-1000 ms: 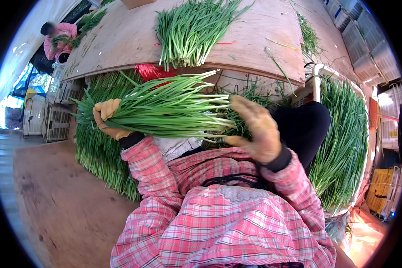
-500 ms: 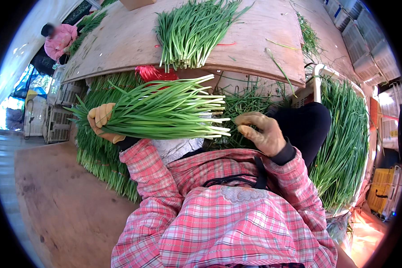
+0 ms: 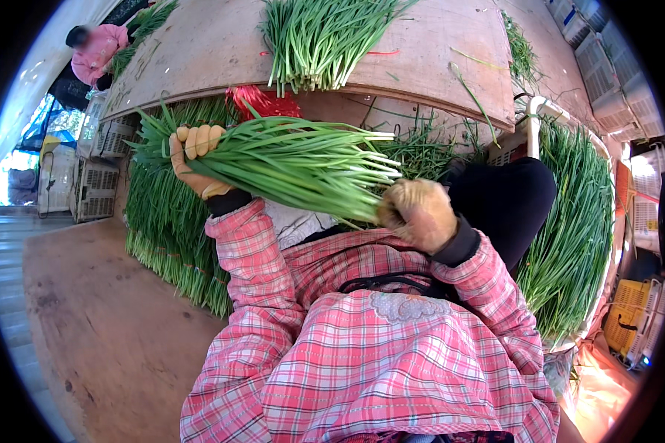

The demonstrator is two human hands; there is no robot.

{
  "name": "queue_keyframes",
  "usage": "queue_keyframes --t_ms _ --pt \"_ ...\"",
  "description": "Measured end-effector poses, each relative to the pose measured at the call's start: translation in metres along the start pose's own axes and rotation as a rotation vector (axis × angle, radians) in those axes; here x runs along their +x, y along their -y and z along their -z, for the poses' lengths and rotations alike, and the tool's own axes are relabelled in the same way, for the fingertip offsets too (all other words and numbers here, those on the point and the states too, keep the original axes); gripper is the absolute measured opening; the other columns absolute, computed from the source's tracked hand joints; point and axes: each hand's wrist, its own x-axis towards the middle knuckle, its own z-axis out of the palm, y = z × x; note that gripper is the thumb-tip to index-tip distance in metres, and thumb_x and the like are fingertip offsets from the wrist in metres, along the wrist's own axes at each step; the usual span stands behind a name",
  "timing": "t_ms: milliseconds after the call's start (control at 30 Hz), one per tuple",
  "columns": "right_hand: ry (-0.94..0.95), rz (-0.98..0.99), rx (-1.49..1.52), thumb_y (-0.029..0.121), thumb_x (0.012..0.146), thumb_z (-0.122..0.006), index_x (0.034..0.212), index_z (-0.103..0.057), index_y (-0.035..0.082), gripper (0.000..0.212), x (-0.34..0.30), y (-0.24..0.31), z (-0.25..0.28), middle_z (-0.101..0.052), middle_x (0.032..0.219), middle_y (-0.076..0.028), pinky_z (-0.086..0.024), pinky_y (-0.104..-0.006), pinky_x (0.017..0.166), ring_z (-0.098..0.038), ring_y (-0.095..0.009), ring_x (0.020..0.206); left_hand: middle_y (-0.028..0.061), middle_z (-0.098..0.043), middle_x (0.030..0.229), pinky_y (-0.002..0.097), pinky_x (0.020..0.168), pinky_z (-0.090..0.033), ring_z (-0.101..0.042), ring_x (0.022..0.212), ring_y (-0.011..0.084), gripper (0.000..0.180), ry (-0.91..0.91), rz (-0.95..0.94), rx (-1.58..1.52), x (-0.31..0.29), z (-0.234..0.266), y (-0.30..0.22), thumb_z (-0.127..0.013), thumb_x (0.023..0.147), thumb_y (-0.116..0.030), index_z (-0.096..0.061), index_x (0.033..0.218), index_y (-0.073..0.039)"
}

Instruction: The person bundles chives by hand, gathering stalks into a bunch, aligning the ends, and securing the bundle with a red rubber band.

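One green bunch [image 3: 310, 159]: left hand [image 3: 196, 161] gripping leaves, right hand [image 3: 423, 214] at stem ends, grip unclear.

Bundles [image 3: 162, 214] left; held stalks [image 3: 303, 159] centre; crate [image 3: 533, 140] right

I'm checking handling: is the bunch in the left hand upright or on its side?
On its side: the bunch lies crosswise, leafy tips past the left hand, pale ends toward the right hand.

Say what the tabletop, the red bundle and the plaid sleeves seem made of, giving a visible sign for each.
Tabletop: probably unvarnished plywood; dull, pale surface, layered-looking edge.
Red bundle: perhaps plastic strands, glossy; bright glints along stringy folds.
Sleeves: likely woven cloth, matte; soft creases, no shine.
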Motion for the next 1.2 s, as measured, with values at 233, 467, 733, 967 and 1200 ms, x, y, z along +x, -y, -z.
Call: queue_keyframes --t_ms 233,467,733,967,1200 --pt "-0.068 -0.343 -0.210 0.012 0.072 -0.068 0.074 -0.063 0.003 0.010 -0.045 -0.047 0.004 -0.057 0.066 -0.014 -0.046 -0.0371 0.056 -0.058 -0.031 0.063 -0.0044 -0.043 0.056 0.0273 0.056 -0.033 -0.036 0.054 0.0101 0.029 -0.134 -0.245 0.331 0.011 0.015 -0.032 -0.042 0.091 -0.023 -0.047 0.064 -0.013" --pt "0.009 -0.440 0.942 0.018 0.079 -0.073 0.117 -0.052 -0.004 0.049 0.018 -0.021 -0.062 -0.063 0.108 -0.010 -0.046 -0.0303 0.084 -0.056 -0.016 0.097 -0.0049 -0.045 0.059 0.0229 0.058 -0.039 -0.040 0.057 0.0068 0.029 0.183 0.279 -0.420 0.015 0.024 -0.040 -0.045 0.089 -0.015 -0.043 0.060 -0.014" --pt "-0.092 -0.657 1.642 0.002 0.087 -0.052 0.100 -0.061 -0.002 0.017 0.014 -0.032 -0.082 -0.066 0.085 -0.013 -0.053 -0.0301 0.051 -0.065 -0.022 0.067 -0.0050 -0.042 0.061 0.0221 0.057 -0.037 -0.038 0.060 0.0078 0.028 0.363 -0.222 -0.183 0.009 0.016 -0.019 -0.040 0.087 -0.006 -0.036 0.062 -0.015" --pt "-0.128 -0.398 1.783 -0.001 0.087 -0.046 0.113 -0.052 -0.003 0.027 -0.001 -0.049 -0.100 -0.063 0.102 -0.014 -0.055 -0.0351 0.075 -0.064 -0.024 0.086 -0.0052 -0.045 0.056 0.0221 0.056 -0.037 -0.039 0.055 0.0079 0.029 0.291 -0.098 -0.230 0.007 0.004 -0.002 -0.040 0.086 -0.007 -0.039 0.059 -0.015" --pt "0.043 -0.261 2.040 -0.001 0.088 -0.045 0.116 -0.051 -0.002 0.029 -0.005 -0.055 -0.086 -0.062 0.105 -0.015 -0.054 -0.0331 0.079 -0.063 -0.022 0.090 -0.0081 -0.038 0.051 0.0211 0.055 -0.034 -0.038 0.053 0.0065 0.031 0.380 -0.151 -0.211 0.012 0.008 0.002 -0.042 0.082 -0.005 -0.035 0.055 -0.018"
